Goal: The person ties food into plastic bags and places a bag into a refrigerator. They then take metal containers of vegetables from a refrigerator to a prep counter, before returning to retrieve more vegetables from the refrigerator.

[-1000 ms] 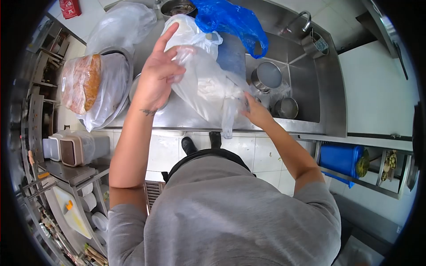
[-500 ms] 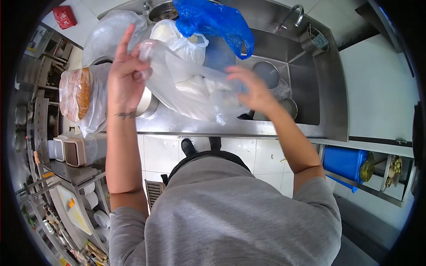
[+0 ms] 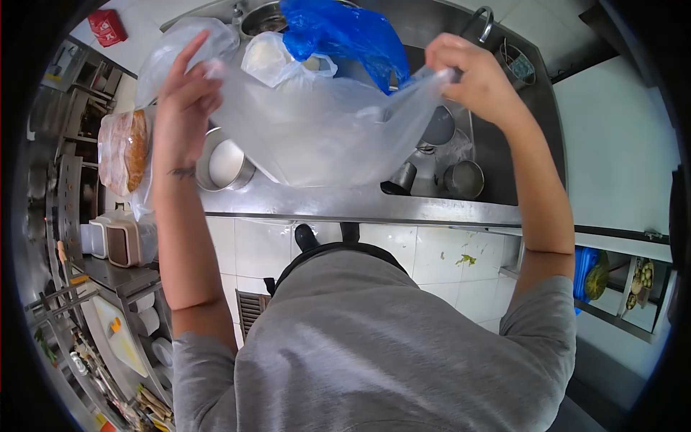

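A clear plastic bag is stretched wide between my two hands over the steel counter's front edge. My left hand pinches one corner, its index finger pointing up and away. At the opposite corner, my right hand is closed on the plastic, beside the sink. Something pale shows faintly through the bag's lower middle; I cannot make out what. Just behind the bag sit a knotted white plastic bag with pale contents and a crumpled blue plastic bag. Below my left hand stands a round metal pot with white contents.
The steel sink on the right holds several metal containers, including a round one; a faucet rises behind. A wrapped orange-brown item and beige bins stand at left. A blue container sits low at right.
My right hand has moved up and right, now gripping the bag's other corner. The bag has been pulled open wide and taut. My left hand has shifted slightly left.
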Tool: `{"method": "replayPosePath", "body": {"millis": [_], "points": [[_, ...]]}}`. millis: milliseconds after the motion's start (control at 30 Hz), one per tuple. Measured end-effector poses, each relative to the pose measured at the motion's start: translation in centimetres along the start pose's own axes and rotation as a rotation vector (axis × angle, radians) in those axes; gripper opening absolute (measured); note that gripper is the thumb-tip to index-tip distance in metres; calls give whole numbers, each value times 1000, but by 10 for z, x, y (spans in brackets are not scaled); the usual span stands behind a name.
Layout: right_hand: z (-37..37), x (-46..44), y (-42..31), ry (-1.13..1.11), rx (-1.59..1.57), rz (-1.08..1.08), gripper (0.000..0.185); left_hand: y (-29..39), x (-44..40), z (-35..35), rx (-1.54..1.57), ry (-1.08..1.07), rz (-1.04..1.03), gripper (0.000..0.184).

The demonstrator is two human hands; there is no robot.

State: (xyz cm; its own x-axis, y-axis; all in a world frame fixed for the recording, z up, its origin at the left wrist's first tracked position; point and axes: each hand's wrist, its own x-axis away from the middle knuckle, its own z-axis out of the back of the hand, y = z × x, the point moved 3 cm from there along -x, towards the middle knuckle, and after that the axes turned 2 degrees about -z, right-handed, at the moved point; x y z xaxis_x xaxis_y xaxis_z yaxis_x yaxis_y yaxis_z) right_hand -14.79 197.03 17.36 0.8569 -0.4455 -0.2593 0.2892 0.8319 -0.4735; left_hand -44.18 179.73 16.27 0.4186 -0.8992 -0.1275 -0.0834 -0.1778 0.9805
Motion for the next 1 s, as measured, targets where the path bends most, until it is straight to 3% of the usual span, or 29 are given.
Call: {"method": "replayPosePath", "body": {"millis": [67,100,200,233,333,400,467,533,600,633,733,867,967,1000], "points": [[-27,-19,-28,158,-31,248,19,4,-12,-34,-219,-194,-47,67],[-45,-27,-50,128,-249,105,17,3,-15,-53,-377,-340,-72,69],[-102,-59,-45,91,-684,-94,18,7,-2,-106,-284,-306,-194,52],[-114,-67,-35,86,-797,-127,21,7,-2,-92,-464,-265,-236,63],[-115,-72,-40,83,-831,-264,19,-40,13,-25,-381,84,-582,91],[-119,-80,-55,103,-966,-158,17,-147,42,14,-610,-61,-338,112],[-124,-83,-85,50,-1053,-68,16,-199,79,5,-1163,-405,-16,119],[-126,-95,-124,2,-1113,20,12,-205,81,-29,-903,-491,7,111],[-157,-113,-152,-28,-1211,114,10,-226,72,-66,-325,-453,169,97],[-174,-121,-160,-56,-1263,177,10,-222,67,-76,-182,-392,261,90],[-174,-117,-185,-72,-971,266,9,-212,47,-84,156,-219,438,78],[-153,-99,-192,-135,-1113,173,6,-199,33,-65,270,-162,426,68],[-129,-95,-192,-113,-1521,153,6,-187,21,-56,88,-145,252,60],[-120,-97,-190,-55,-1526,144,7,-180,11,-56,-62,-128,125,58]]}}
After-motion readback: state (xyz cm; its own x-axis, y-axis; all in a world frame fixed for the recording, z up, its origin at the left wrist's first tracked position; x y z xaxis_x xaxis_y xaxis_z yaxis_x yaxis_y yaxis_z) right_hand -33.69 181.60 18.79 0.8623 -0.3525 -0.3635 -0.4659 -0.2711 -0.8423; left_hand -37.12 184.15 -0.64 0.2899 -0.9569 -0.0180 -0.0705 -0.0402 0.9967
